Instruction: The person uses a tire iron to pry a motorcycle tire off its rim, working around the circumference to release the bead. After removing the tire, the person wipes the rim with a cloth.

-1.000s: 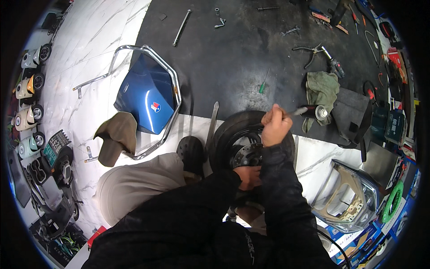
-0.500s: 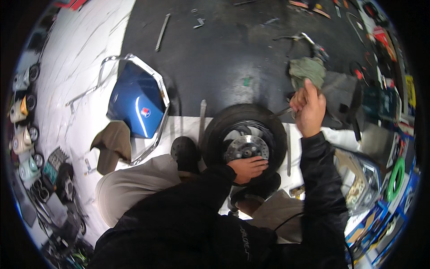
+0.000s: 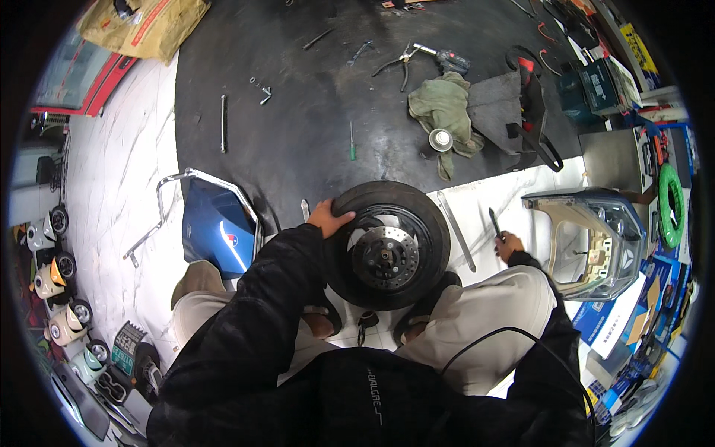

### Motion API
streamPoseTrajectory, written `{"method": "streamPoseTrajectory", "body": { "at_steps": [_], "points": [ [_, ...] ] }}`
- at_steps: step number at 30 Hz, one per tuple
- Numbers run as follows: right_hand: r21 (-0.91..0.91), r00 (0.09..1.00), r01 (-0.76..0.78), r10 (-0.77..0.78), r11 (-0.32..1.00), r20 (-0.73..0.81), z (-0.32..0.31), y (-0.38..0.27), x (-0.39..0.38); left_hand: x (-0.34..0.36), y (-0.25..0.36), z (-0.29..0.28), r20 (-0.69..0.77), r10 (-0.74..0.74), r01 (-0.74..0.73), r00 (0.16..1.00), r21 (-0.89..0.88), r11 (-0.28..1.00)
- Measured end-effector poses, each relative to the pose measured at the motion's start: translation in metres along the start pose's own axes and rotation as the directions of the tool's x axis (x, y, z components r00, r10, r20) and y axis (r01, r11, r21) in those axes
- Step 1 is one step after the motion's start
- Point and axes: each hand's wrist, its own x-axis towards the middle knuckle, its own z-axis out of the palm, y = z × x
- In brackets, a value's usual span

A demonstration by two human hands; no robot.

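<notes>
A small wheel [image 3: 356,290] with a black tire lies flat between my feet. Its drilled brake disc [image 3: 406,261] faces up. My left hand [image 3: 326,219] grips the tire's upper-left edge, thumb across the sidewall. Off to the right of the wheel, my right hand [image 3: 509,246] is closed around a thin dark bar-like tool [image 3: 493,218], low over the white floor. A long flat metal bar [image 3: 456,232] rests between the wheel and that hand. Another metal bar [image 3: 304,207] shows its end beside my left hand.
A blue body panel [image 3: 216,227] with a chrome rail lies left; a headlight housing [image 3: 581,246] lies right. On the black mat [image 3: 298,112] are a green-handled screwdriver [image 3: 352,145], pliers [image 3: 404,65], a green cloth [image 3: 443,108] and a round-topped can [image 3: 441,139]. Parked scooters [image 3: 63,276] line the left.
My left hand has gone from the brake disc to the tire's upper-left edge. My right hand has moved from above the tire's right side down to the floor at right. The view has shifted.
</notes>
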Motion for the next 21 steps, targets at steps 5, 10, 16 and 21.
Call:
{"method": "streamPoseTrajectory", "body": {
  "at_steps": [5,10,16,21],
  "points": [
    [-0.153,0.993,-0.014,-0.004,0.988,-0.119,0.06,0.041,-0.013,0.02,-0.025,0.001,0.14,-0.119,0.157,0.983,-0.303,0.94],
    [-0.189,0.988,-0.1,0.075,0.977,-0.132,0.05,0.068,-0.006,0.017,-0.004,-0.025,0.321,-0.123,0.223,0.939,-0.295,0.929],
    [-0.217,0.995,-0.087,0.073,0.972,-0.07,0.061,0.078,-0.006,-0.002,0.016,-0.059,0.391,-0.163,0.206,0.906,-0.07,0.976],
    [-0.137,0.988,-0.051,0.03,0.989,-0.149,0.078,0.077,-0.017,-0.023,0.028,-0.064,0.516,-0.037,0.17,0.856,-0.213,0.962]
  ]
}}
